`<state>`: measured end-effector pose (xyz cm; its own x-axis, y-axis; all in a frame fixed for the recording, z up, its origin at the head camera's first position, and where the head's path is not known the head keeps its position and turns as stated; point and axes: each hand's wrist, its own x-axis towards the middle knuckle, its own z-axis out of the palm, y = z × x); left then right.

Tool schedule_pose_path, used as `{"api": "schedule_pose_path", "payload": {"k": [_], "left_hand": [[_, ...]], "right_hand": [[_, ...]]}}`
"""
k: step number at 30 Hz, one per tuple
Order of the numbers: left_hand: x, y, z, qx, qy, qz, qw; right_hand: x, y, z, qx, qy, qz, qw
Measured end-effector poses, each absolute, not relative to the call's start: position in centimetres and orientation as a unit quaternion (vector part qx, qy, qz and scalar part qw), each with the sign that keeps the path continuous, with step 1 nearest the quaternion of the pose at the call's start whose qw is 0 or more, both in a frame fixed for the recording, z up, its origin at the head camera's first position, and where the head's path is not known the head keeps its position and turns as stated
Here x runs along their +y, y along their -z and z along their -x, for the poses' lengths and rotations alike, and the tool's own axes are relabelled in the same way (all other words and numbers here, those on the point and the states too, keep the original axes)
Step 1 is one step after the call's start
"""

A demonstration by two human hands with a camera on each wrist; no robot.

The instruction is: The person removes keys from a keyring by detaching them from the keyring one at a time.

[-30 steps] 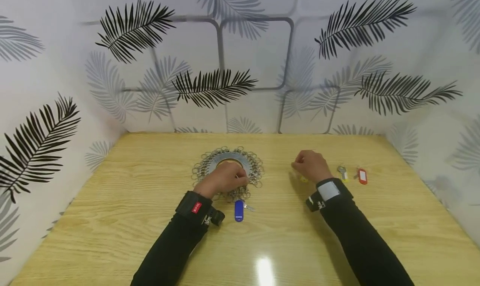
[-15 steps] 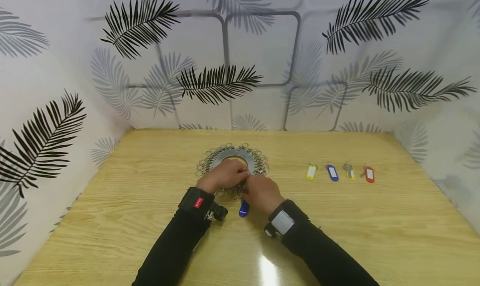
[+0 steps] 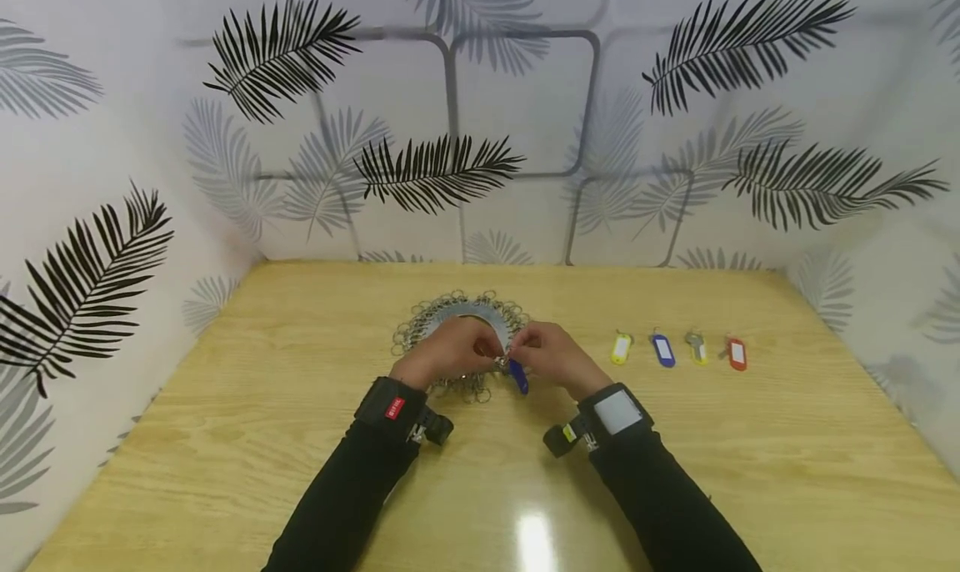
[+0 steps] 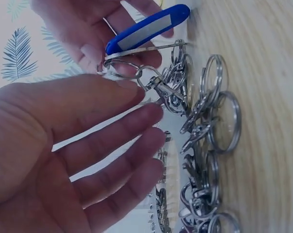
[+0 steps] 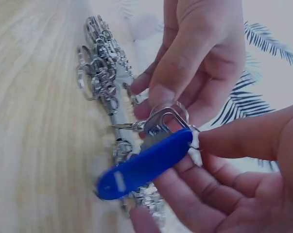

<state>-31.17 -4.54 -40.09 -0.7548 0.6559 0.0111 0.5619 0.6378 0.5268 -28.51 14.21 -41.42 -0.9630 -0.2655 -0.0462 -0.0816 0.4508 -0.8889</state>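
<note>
A round metal disc (image 3: pixel 487 312) with many small clasps and split rings around its edge lies on the table. At its near right edge, my left hand (image 3: pixel 446 351) pinches a split ring (image 4: pixel 124 69) hanging from one clasp (image 4: pixel 166 92); its other fingers are extended. Close beside it, my right hand (image 3: pixel 557 357) pinches the small ring (image 5: pixel 195 135) of a blue key tag (image 5: pixel 141 167). A silver key (image 5: pixel 153 133) hangs with that tag. The two rings are at the fingertips; whether they are linked, I cannot tell.
To the right, on the wooden table (image 3: pixel 675 447), lie a yellow tag (image 3: pixel 621 348), a blue tag (image 3: pixel 663 350), a key with a yellow tag (image 3: pixel 697 348) and a red tag (image 3: pixel 737 354). A leaf-patterned wall (image 3: pixel 517 222) stands behind.
My right hand came left from the tags, where a blue tag is now uncovered, and lifted the near blue tag from the table to the left hand. The left hand stays at the disc.
</note>
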Motion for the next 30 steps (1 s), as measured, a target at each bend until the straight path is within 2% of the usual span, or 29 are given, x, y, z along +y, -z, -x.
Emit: {"api": "schedule_pose_path", "payload": {"k": [5, 7, 10, 16, 19, 22, 25, 30], "left_hand": [[-4.2, 40.8, 31.2, 0.897, -0.261, -0.340, 0.105], [-4.0, 40.8, 31.2, 0.897, -0.251, -0.344, 0.115], [-4.0, 40.7, 31.1, 0.899, -0.235, -0.348, 0.123], [-4.2, 40.6, 31.0, 0.900, -0.216, -0.356, 0.128], [-4.3, 40.6, 31.0, 0.899, -0.208, -0.364, 0.128], [-4.4, 40.5, 31.0, 0.898, -0.207, -0.367, 0.124], [-4.6, 40.4, 31.0, 0.898, -0.218, -0.364, 0.113], [-4.5, 40.3, 31.1, 0.896, -0.257, -0.351, 0.090]], "right_hand": [[14.2, 42.1, 28.5, 0.797, 0.586, 0.103, 0.109], [14.4, 42.2, 28.6, 0.806, 0.572, 0.119, 0.098], [14.4, 42.0, 28.6, 0.859, 0.483, 0.157, 0.071], [13.4, 41.6, 27.7, 0.919, 0.297, 0.240, 0.103], [12.9, 41.7, 27.4, 0.922, 0.251, 0.285, 0.081], [13.2, 41.7, 27.5, 0.926, 0.255, 0.274, 0.044], [13.8, 41.6, 27.7, 0.927, 0.300, 0.226, 0.017], [14.4, 41.3, 28.2, 0.894, 0.408, 0.183, 0.009]]}}
